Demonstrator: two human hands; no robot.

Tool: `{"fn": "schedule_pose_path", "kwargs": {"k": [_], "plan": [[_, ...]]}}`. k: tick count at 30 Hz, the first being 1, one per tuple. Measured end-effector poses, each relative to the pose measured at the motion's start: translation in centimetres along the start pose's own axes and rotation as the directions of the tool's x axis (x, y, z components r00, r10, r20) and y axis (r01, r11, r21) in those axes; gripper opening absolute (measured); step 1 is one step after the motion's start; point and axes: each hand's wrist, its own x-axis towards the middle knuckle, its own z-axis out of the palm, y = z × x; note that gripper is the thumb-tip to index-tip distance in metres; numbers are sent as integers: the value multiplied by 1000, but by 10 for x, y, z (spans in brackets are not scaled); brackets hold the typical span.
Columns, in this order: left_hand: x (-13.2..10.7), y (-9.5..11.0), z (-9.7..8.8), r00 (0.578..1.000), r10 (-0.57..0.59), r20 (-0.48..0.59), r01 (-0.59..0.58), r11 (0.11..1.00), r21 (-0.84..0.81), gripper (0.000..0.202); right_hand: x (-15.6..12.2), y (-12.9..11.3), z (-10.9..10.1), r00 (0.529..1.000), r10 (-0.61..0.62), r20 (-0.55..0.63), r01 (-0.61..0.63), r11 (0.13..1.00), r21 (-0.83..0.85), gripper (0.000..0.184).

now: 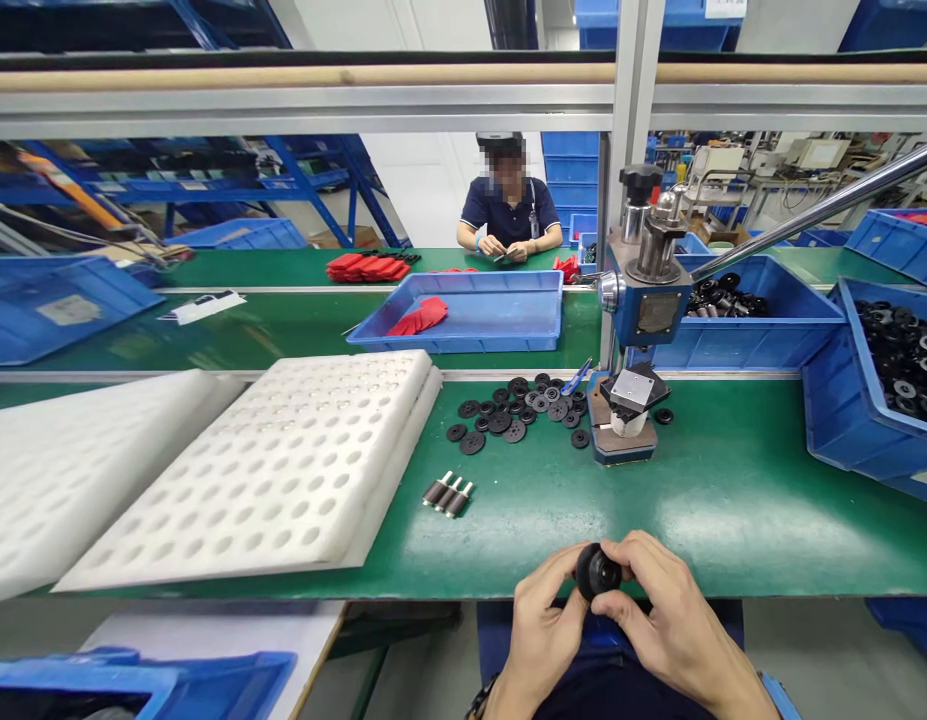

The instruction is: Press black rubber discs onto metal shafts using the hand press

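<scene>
Between my two hands, at the table's front edge, is a round black wheel-like part point(599, 571) with a stepped hub. My left hand point(544, 620) grips its left side with thumb and fingers. From the right, my right hand point(654, 605) pinches the same part. Beyond them on the green table lie several short dark cylinders with pale metal shafts point(447, 495), side by side. Farther back are several loose black discs point(514, 410), some toothed or with holes, and blue tweezers point(577, 377).
A hand press point(647, 300) with a long lever stands behind my right hand. White foam trays point(283, 460) with round holes fill the left. Blue bins point(875, 370) of black parts stand at the right. A blue tray point(463, 310) holds red material; a co-worker point(512, 205) sits opposite.
</scene>
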Motion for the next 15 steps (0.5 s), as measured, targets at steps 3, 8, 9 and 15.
{"fn": "schedule_pose_path", "kwargs": {"k": [3, 8, 9, 15], "plan": [[1, 2, 2, 1000, -8, -23, 8, 1000, -16, 29, 0, 0, 0, 1000, -3, -2, 3, 1000, -4, 18], [3, 3, 4, 999, -29, -29, 28, 999, -29, 30, 0, 1, -1, 1000, -10, -5, 10, 1000, -8, 18], [3, 2, 4, 999, -35, -28, 34, 999, -27, 30, 0, 1, 0, 1000, -9, -9, 9, 1000, -10, 18], [1, -4, 1, 995, -95, -14, 94, 995, -10, 27, -1, 7, 9, 998, -15, -57, 15, 1000, -10, 20]]}}
